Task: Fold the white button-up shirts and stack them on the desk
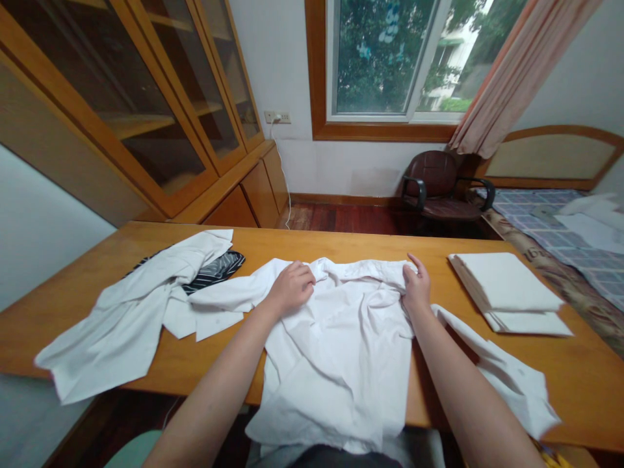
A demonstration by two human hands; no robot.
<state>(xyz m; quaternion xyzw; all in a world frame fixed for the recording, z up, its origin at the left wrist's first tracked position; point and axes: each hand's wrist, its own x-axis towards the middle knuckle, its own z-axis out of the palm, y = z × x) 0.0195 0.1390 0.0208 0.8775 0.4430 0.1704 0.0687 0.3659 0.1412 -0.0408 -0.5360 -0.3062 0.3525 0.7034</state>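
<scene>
A white shirt (346,351) lies spread in front of me, wrinkled, its lower edge hanging over the near table edge. One sleeve reaches out to the left and the other to the right, passing under my right forearm. At the shirt's upper left, my left hand (294,287) has its fingers curled on the cloth. My right hand (416,286) pinches the upper right edge, one finger sticking up. Both hands are closed on the fabric.
On the wooden table (390,247), a crumpled white garment (131,312) lies at left over a black striped cloth (214,272). Folded white cloth (507,283) is stacked at right. Beyond stand a glass-door cabinet (214,162), a brown armchair (441,185) and a bed (560,221).
</scene>
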